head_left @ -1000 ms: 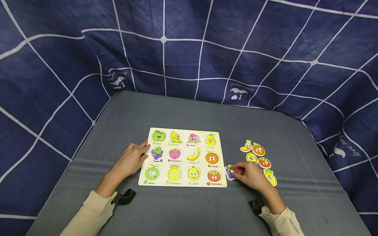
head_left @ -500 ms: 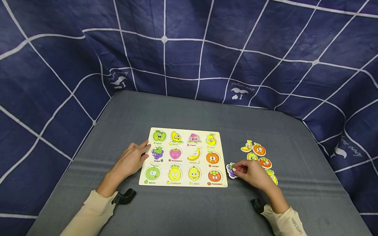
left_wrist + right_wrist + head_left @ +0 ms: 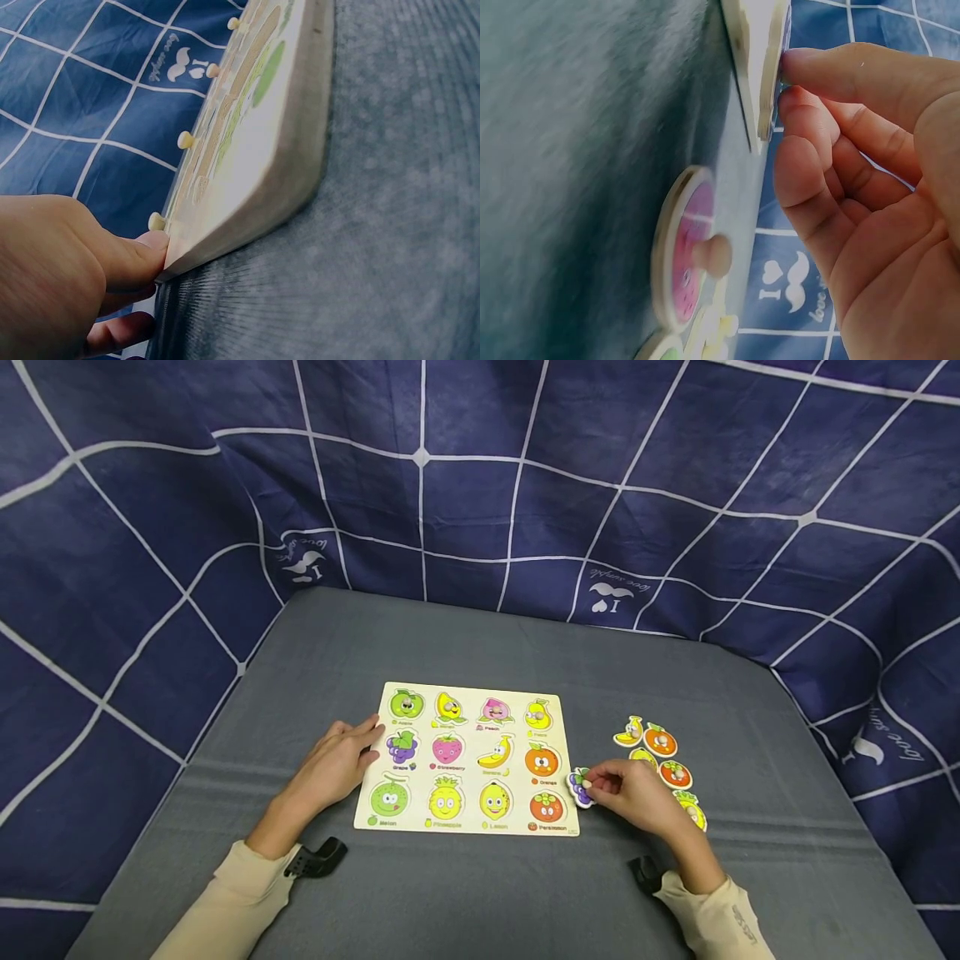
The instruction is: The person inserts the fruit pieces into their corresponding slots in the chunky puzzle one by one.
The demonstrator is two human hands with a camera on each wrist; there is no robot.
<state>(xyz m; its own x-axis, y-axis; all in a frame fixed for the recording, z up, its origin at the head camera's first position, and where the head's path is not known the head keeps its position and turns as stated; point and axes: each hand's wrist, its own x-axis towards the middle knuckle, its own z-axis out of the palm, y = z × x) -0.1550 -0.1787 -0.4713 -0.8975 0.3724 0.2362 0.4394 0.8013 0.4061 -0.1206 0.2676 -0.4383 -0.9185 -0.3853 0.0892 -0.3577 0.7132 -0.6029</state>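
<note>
A pale wooden fruit puzzle board lies flat on the table. Fingers of my left hand touch its left edge; the left wrist view has a fingertip against the board's edge. My right hand pinches the small knob of a purple grape puzzle piece at the board's right edge. In the right wrist view that piece shows edge-on beside the board's corner. Knobbed pieces, such as the apple and pear, sit in the board's top row.
Loose pieces lie right of the board: a banana, an orange, a persimmon and a yellow one with green leaves. A pink knobbed piece lies under the right hand. A blue checked curtain surrounds the grey table.
The grape piece, held by my right hand, first shifts slightly right, then left and up to the board's right edge. My left hand stays at the board's left edge.
</note>
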